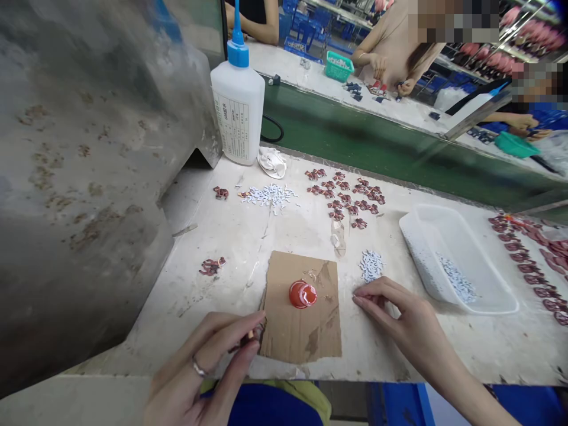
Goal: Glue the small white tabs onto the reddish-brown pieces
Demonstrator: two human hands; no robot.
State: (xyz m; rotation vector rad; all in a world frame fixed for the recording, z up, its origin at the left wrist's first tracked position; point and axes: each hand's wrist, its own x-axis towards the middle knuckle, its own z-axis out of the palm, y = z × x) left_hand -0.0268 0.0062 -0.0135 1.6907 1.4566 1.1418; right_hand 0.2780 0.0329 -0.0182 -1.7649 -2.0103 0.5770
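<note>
My left hand (206,364), with a ring on one finger, pinches a small brown figure (249,337) at the left edge of a cardboard square (293,340). Fingers mostly cover the figure. On the cardboard stands a small red cap-like cup (298,294) with glossy liquid. My right hand (410,313) is closed in a pinch just below a small pile of pale blue pieces (371,264); whatever its fingertips hold is too small to make out. Another brown figure (212,266) lies to the left of the cardboard.
Farther back are more brown figures (346,198), a scattered pale blue pile (271,197) and a white glue bottle (238,112). A white plastic tub (497,293) stands right, beside rows of reddish-brown parts (528,269). Grey metal machinery (80,207) fills the left. Co-workers sit across the green divider (346,139).
</note>
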